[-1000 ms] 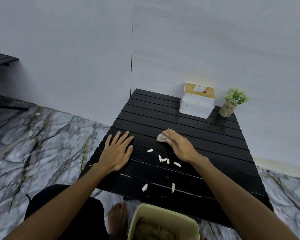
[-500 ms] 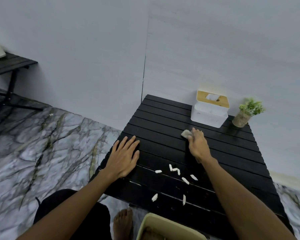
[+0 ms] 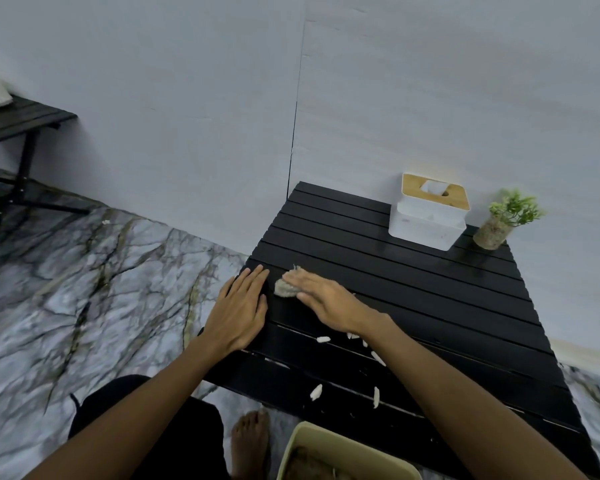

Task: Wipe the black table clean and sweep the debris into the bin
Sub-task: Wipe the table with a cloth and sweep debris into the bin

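Pressing cloth (image 3: 286, 287) onto table (image 3: 413, 299) with right grip (image 3: 329, 299), fingers straight. Bracing with left grip (image 3: 239, 313), spread flat. Keep pressure even, pull nearward, herd debris (image 3: 323, 339) into bin (image 3: 326, 441).

Bin (image 3: 354, 445) cut off btm; cloth (image 3: 284, 289) partly under right hand (image 3: 329, 301).

A single wide-angle view looks out from the person's head, facing forward and steeply down, close over the black slatted desk (image 3: 413, 306). Both forearms enter from the bottom edge, and the left grip (image 3: 238, 310) and right grip (image 3: 329, 299) sit near the middle of the frame. Beyond the grips the view reaches the wall (image 3: 187, 98). To their left lies marble floor (image 3: 84, 289). Nearer than them, the bin (image 3: 343, 439) is cut off by the bottom edge.
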Available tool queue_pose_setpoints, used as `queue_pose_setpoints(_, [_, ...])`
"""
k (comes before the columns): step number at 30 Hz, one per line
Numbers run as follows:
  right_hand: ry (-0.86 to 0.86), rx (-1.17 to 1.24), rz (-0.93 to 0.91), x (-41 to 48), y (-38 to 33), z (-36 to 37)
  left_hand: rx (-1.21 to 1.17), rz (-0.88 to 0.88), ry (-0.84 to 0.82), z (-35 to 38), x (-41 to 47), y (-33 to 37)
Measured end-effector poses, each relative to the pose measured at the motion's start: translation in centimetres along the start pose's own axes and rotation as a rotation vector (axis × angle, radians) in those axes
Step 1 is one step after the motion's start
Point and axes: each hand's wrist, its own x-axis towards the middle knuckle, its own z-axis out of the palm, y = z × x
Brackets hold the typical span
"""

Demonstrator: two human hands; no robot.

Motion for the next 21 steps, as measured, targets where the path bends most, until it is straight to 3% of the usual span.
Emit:
queue_pose_setpoints(2, [-0.037, 0.065, -0.023, -1.8, -0.6, -0.7, -0.008, 0.005, -0.007, -0.1, -0.1, 0.1])
queue_pose_setpoints(5, [0.022, 0.304, 0.118, -4.9, -1.3, -3.5, -0.017, 0.012, -0.008, -0.2, -0.1, 0.5])
queue_pose_setpoints(7, [0.149, 0.471, 0.259, -6.9, -1.2, -6.3, -0.02, 0.017, -0.017, -0.3, -0.3, 0.7])
queue_pose_setpoints(10, [0.475, 0.687, 0.513, -9.1, 1.4, -9.5, -0.02, 0.02, -0.043, -0.2, -0.5, 1.0])
queue_pose_setpoints(12, [0.599, 0.507, 0.614, -10.5, 4.6, -10.1, -0.007, 0.027, -0.045, -0.1, -0.4, 1.3])
queue_pose_setpoints(15, [0.459, 0.14, 0.617, -12.7, 8.4, -8.3, 0.019, 0.037, -0.063, -0.1, -0.2, 1.5])
queue_pose_setpoints(18, [0.311, 0.0, 0.588, -13.8, 9.6, -5.7, 0.04, 0.051, -0.071, 0.1, -0.2, 1.6])
queue_pose_setpoints(21, [0.327, -0.032, 0.498, -14.1, 8.0, -4.6, 0.049, 0.07, -0.078, 0.4, -0.5, 1.7])
